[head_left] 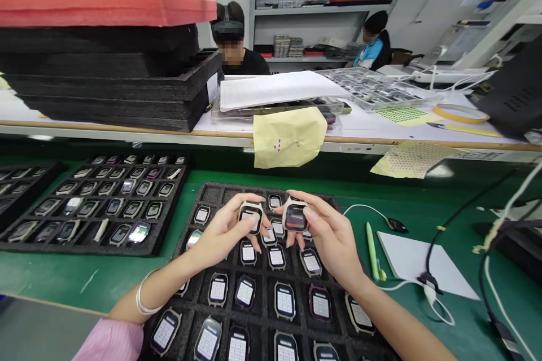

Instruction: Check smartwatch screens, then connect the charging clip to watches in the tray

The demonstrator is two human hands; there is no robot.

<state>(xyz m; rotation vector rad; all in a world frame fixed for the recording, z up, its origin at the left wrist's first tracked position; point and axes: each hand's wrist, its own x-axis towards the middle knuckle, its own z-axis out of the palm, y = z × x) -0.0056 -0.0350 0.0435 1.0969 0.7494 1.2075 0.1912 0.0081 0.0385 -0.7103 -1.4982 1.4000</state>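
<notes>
Over the black foam tray point(231, 196), left hand point(228, 222) half-closed, pinching a pale-cased smartwatch point(249, 215); right hand point(332, 231) likewise grips a second smartwatch point(294, 218), thumbs overlapping the screens. Judgement: light, rigid; glass probably slick, scratch-prone; best gripped by case sides.

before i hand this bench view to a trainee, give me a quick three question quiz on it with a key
1. True or false: the left hand holds a watch and the right hand holds a second watch.

2. Which lies beside the green pen?
a) the tape
b) the paper
c) the red foam

3. Fill in: the bracelet is on the ____ arm.

Key: 1. True. 2. b. 3. left.
</notes>
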